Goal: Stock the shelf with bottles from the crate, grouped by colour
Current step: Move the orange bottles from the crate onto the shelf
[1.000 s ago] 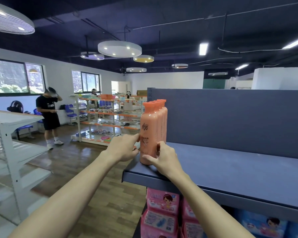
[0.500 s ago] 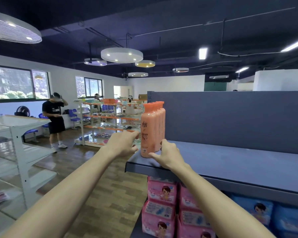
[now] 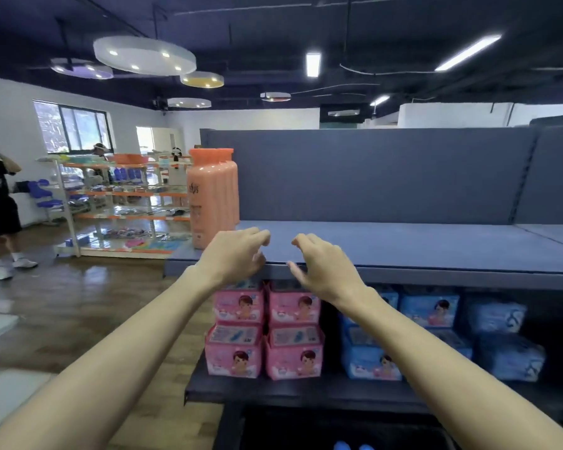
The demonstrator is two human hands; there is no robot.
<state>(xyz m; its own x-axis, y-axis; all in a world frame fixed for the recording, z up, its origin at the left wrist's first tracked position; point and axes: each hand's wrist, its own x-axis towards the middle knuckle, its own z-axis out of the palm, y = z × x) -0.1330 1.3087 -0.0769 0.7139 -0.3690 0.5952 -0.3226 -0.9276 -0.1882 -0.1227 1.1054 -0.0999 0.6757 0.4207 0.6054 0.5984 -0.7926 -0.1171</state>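
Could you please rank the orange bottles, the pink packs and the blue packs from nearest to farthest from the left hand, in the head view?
1. Orange bottles: on the shelf top, just left of the left hand.
2. Pink packs: below it.
3. Blue packs: lower right.

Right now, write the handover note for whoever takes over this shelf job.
Left hand: holds nothing, fingers loosely curled, in front of the top shelf's front edge.
Right hand: also free, beside the left one.
Orange bottles: a row standing upright at the shelf's left end, running front to back; neither hand touches them.
Done: the orange group is placed.
Left: the rest of the top shelf is bare. The crate is not clearly in view; only something blue shows at the bottom edge.
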